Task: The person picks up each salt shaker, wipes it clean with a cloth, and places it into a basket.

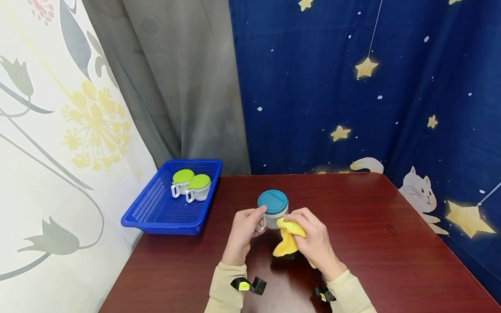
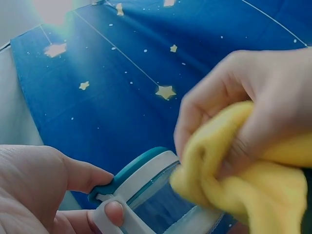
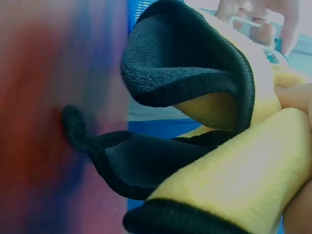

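Note:
My left hand [image 1: 243, 230] holds a clear jar [image 1: 273, 221] by its white side handle, the thumb lying at the edge of its teal lid [image 1: 272, 201]. In the left wrist view a finger passes through the handle [image 2: 109, 214] and the jar [image 2: 163, 190] leans to one side. My right hand [image 1: 313, 237] grips a bunched yellow cloth [image 1: 287, 243] against the jar's right side. The right wrist view shows the cloth [image 3: 234, 180] folded, with a dark grey underside and black edging, hanging over the table.
A blue plastic basket [image 1: 164, 228] stands at the table's back left. Inside it sit two similar jars with green lids [image 1: 199, 181] and white handles. The dark red wooden table [image 1: 391, 243] reaches to a grey curtain [image 1: 199, 87] and a blue starry curtain [image 1: 313, 87].

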